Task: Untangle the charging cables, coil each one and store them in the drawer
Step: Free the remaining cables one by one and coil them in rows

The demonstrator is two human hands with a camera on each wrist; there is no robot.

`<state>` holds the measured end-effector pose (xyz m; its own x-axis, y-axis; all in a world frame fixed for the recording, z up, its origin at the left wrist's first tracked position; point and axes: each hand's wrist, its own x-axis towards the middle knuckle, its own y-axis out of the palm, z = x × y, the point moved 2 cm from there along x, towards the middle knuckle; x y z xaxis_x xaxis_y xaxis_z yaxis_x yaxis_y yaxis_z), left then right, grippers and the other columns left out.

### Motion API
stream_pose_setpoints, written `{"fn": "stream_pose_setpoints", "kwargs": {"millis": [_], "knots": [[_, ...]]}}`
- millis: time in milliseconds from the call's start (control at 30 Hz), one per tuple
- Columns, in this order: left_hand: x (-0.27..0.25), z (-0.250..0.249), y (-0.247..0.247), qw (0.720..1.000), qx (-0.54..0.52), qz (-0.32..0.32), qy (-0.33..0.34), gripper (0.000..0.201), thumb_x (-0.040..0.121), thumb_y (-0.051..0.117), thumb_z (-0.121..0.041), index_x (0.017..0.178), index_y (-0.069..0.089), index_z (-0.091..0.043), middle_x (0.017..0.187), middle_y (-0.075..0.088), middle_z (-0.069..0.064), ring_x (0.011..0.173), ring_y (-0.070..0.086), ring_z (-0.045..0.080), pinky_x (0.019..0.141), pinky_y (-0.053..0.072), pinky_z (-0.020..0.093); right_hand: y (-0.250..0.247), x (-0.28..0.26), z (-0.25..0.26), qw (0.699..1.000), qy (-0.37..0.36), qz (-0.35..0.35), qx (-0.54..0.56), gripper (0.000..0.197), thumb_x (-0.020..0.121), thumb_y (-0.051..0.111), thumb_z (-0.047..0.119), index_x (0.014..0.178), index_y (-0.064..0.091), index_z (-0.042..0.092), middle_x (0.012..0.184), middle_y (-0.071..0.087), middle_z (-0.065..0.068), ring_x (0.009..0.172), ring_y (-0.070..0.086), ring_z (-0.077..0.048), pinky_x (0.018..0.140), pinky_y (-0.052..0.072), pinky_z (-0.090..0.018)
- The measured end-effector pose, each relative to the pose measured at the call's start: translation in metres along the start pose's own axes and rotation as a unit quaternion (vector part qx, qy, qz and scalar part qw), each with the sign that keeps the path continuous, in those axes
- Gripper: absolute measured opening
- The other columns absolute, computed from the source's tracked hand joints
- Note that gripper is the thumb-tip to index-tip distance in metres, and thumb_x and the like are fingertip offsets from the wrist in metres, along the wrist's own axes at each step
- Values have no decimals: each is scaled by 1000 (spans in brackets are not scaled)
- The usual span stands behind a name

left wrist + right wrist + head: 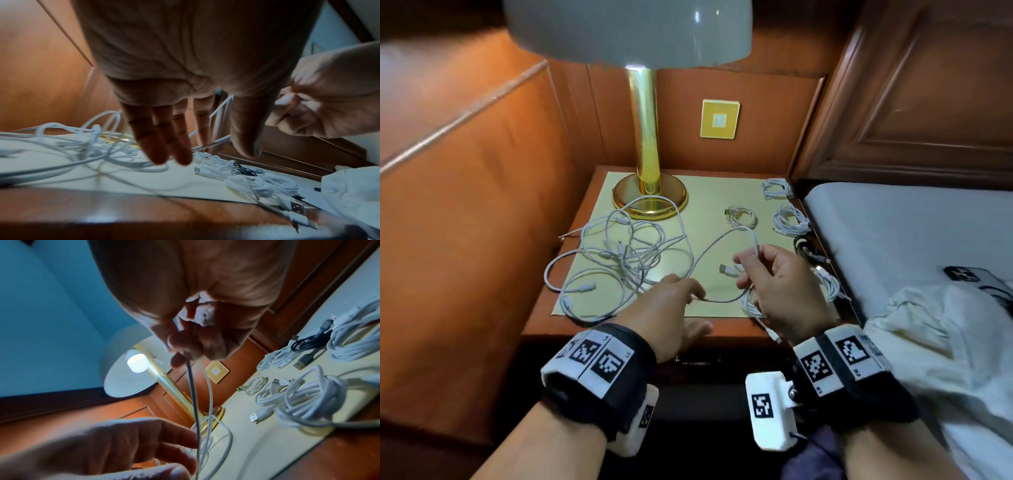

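1. The person's right hand [782, 284] is raised above the near right part of the surface [709, 205], its fingers and thumb curled and pinching a white cable [714, 245].
2. That cable rises in a loop above the right hand's fingers, and its USB plug [726, 269] sticks out just to the left of them.
3. From the right hand the same cable sags across to the left hand [671, 305], which is close beside it.
4. In the head view the left hand's fingertips touch the cable; the left wrist view shows its fingers [164, 142] straight and loosely spread, with none of them plainly closed on the cable.
5. A loose tangle of white cables [619, 253] lies on the surface beyond and to the left of the left hand.
6. Several coiled white cables [789, 219] and one coiled black cable [804, 248] lie in a row to the right of the right hand, along the surface's edge next to the bed [893, 226].
7. One small coil [741, 216] lies just beyond the right hand.
8. A brass lamp [645, 144] stands on the far side of the surface, beyond the left hand.
9. A phone [969, 275] lies on the bed, well to the right of both hands.
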<state>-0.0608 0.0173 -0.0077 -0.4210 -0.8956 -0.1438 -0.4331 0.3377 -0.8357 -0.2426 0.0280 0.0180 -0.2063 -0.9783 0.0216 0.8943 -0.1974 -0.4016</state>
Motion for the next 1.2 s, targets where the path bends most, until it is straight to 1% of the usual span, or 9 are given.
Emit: {"fn": "stream_pose_setpoints", "kwargs": {"millis": [200,333,533,633,700,767,867,1000,1200], "knots": [[-21,32,-4,996,-20,5,-92,72,89,71,-43,151,36,-32,146,40,2,119,58,20,107,45,34,0,-37,18,996,-76,-50,8,45,98,43,53,78,69,21,63,61,-3,60,59,-11,63,49,-30],[-11,45,-9,992,9,17,-124,74,92,67,-42,155,30,-34,146,48,3,130,51,23,109,41,33,2,-31,20,989,-57,-96,100,63,98,55,44,61,44,-6,61,45,-27,58,46,-34,60,39,-27],[12,53,-11,991,22,-13,-133,73,93,68,-38,155,32,-30,139,56,3,126,53,23,104,41,32,7,-5,21,956,-35,-82,278,26,71,58,4,46,51,6,91,73,-11,99,71,-14,90,53,-40],[21,54,-11,990,-6,-24,-140,50,92,70,-30,139,56,-36,131,61,1,104,61,16,87,44,24,9,2,23,927,15,-44,372,13,64,56,4,60,60,-7,71,61,-26,62,68,-26,73,60,-41],[25,57,-10,988,-18,-23,-150,30,90,73,-23,118,72,-33,124,64,-2,94,61,13,81,45,22,10,3,23,946,39,-44,320,10,64,58,11,56,58,4,60,46,-18,40,42,-18,47,44,-30],[27,60,-10,989,6,-17,-145,17,88,74,-17,100,77,-29,115,61,-5,93,59,14,81,46,24,13,6,19,973,59,-19,225,16,73,59,12,62,51,5,52,37,-9,37,27,-13,45,24,-22],[30,65,-9,989,54,-18,-135,11,87,74,-18,85,74,-29,107,48,-3,97,59,20,81,50,31,26,16,6,992,96,44,70,20,83,65,15,71,49,10,46,40,1,35,33,-13,45,24,-21],[28,63,-7,990,82,-27,-108,3,94,67,-28,92,67,-31,102,43,-3,94,57,22,77,48,33,46,13,-6,975,97,144,-135,27,78,73,34,81,49,22,82,63,1,69,57,-19,62,40,-30],[20,60,-10,994,32,-49,-90,7,93,69,-26,99,69,-28,96,47,-6,94,54,18,76,35,26,78,-7,-10,922,29,230,-311,61,84,70,51,132,48,20,128,50,-2,111,59,-20,95,47,-33]]}}
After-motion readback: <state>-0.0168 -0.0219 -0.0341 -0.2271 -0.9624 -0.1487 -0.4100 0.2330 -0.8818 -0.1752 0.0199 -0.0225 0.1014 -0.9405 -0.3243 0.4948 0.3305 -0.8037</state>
